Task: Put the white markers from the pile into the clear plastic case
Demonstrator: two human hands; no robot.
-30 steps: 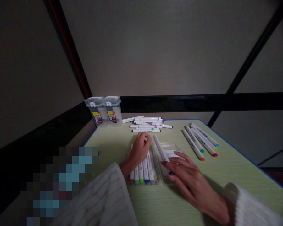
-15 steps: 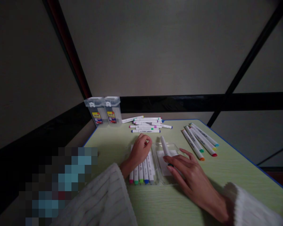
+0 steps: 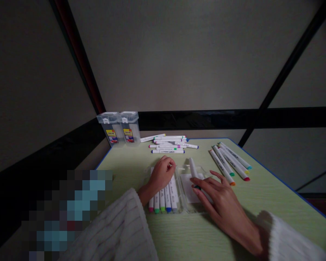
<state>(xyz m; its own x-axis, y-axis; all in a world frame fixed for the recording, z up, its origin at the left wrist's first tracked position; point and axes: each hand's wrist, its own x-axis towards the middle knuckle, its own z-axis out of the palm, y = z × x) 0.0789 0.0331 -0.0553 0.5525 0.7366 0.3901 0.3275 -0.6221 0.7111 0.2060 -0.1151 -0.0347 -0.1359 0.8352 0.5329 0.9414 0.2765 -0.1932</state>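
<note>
An open clear plastic marker case lies on the green table in front of me. Its left half holds a row of several white markers with coloured caps. My left hand rests curled on top of that row. My right hand pinches one white marker near its dark cap, with the marker lying over the case's right half and pointing away from me.
Two upright clear marker boxes with yellow labels stand at the table's back left. A loose pile of markers lies behind the case. Several more markers lie in a row at the right, near the blue table edge.
My right hand has swung the held marker from leaning left to pointing nearly straight away, and shifted it slightly right. My left hand has stayed on the row.
</note>
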